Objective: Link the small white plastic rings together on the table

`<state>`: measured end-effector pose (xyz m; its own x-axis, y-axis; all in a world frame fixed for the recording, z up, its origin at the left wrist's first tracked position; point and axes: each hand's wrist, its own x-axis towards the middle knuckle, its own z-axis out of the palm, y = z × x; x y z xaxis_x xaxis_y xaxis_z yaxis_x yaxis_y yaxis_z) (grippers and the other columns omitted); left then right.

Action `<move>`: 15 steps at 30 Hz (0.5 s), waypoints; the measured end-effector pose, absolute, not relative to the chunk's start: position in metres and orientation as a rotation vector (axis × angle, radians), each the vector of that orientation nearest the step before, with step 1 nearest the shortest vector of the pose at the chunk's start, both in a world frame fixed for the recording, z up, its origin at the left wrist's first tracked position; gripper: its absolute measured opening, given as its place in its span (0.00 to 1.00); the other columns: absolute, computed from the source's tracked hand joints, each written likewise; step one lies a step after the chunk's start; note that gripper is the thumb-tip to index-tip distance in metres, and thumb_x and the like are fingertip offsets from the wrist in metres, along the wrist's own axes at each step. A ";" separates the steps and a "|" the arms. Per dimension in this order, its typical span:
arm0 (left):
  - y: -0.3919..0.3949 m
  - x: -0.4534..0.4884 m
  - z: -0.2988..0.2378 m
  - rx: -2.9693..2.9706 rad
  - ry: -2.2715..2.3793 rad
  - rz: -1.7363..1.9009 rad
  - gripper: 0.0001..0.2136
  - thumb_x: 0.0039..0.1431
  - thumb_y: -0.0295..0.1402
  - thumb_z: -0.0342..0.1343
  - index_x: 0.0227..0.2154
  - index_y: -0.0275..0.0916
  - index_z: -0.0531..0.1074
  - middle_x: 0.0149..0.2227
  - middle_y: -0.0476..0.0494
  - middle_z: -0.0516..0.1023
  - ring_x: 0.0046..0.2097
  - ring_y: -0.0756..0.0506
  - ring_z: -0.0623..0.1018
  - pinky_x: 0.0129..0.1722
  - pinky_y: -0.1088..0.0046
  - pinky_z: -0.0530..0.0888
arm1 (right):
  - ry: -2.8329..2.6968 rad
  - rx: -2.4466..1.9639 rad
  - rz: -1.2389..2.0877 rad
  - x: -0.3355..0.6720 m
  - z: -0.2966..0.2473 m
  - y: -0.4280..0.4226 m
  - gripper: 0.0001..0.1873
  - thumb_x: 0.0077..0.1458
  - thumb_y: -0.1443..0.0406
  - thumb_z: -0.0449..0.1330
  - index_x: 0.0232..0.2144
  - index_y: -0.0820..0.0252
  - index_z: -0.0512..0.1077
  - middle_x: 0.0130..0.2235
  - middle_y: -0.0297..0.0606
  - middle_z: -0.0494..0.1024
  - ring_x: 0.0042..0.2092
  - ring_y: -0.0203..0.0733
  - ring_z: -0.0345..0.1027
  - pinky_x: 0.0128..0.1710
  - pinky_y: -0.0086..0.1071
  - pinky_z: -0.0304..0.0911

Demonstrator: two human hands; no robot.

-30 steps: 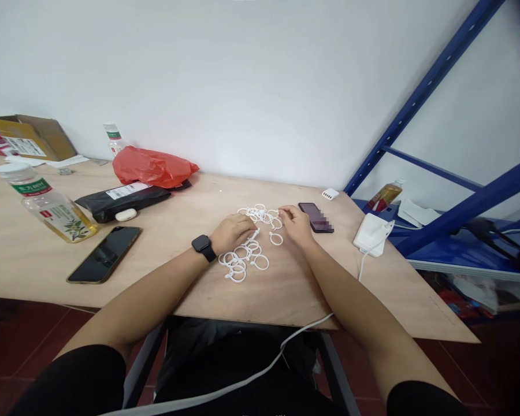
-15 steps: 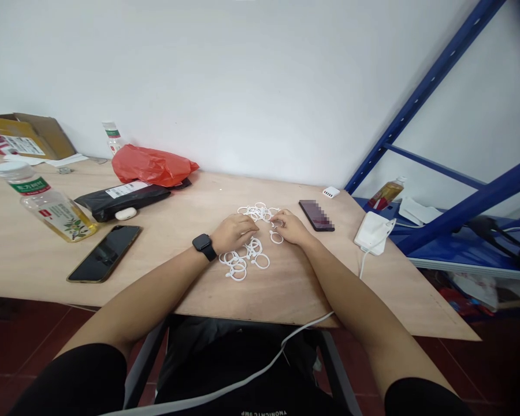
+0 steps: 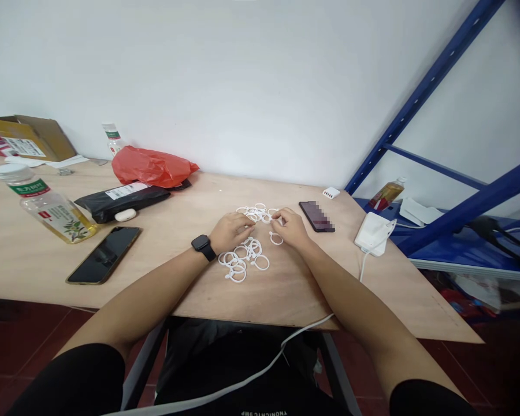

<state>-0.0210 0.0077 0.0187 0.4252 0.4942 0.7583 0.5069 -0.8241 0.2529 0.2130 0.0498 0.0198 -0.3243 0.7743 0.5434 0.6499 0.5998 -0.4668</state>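
Observation:
Several white plastic rings (image 3: 244,258) lie in a loose pile on the wooden table (image 3: 286,283), with more white rings (image 3: 257,211) just beyond my hands. My left hand (image 3: 230,230), with a black watch on its wrist, is curled with fingers pinched at the far rings. Close beside it, my right hand (image 3: 288,226) is pinched as well, and both hands appear to hold one small white ring between them. One single ring (image 3: 276,238) rests under my right hand.
A dark phone (image 3: 104,254) and a tea bottle (image 3: 47,203) lie at the left, with a black parcel (image 3: 123,200) and red bag (image 3: 151,166) behind. Another phone (image 3: 316,216) and a white charger (image 3: 373,233) with its cable lie right. Blue shelving (image 3: 437,167) stands beyond.
My right hand has moved left, closer to my left hand, and both now pinch together at the far rings. The piles on the table have not shifted.

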 end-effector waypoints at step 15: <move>0.002 -0.019 0.021 -2.563 -0.908 -1.499 0.07 0.62 0.37 0.58 0.35 0.38 0.76 0.32 0.44 0.81 0.36 0.48 0.79 0.38 0.70 0.73 | -1.965 -0.790 0.402 0.178 0.015 0.013 0.05 0.56 0.65 0.60 0.34 0.57 0.76 0.31 0.35 0.78 0.29 0.36 0.68 0.30 0.30 0.64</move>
<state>-0.0186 0.0022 0.0210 0.3631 0.4650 0.8074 0.5002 -0.8284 0.2522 0.1780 0.0129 0.0152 -0.3436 0.6740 0.6540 0.3632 0.7376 -0.5693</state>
